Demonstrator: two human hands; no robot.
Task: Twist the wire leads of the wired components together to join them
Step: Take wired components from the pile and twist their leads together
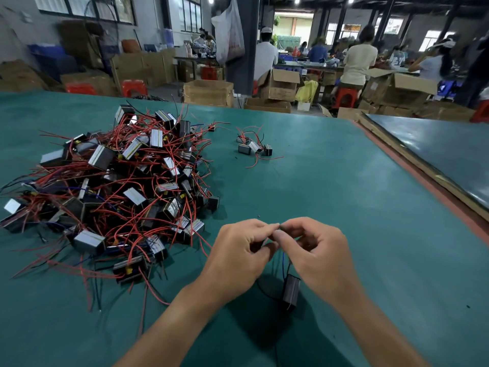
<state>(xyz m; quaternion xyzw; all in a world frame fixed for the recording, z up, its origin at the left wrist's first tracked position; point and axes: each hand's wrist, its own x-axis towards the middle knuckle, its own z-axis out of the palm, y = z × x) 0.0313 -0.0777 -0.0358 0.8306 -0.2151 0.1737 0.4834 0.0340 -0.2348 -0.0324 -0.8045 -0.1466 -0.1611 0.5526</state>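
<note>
Two hands pinch thin wires over a green table (344,194).
The left hand (238,258) and right hand (317,255) meet fingertip to fingertip, fingers curled, each pinching the wire leads (284,262). A small dark box (291,290) is on the end of those wires, low between the wrists. A big pile (119,186) of boxes with red wires lies to the left.

We are pinching thin blue and black wire leads (284,261) between left hand (238,250) and right hand (317,250) | dark block component (291,290) is hanging below them, slightly tilted | big pile of components (113,186) is lying left, red leads tangling | small cluster (254,148) is sitting farther back, well apart
</note>
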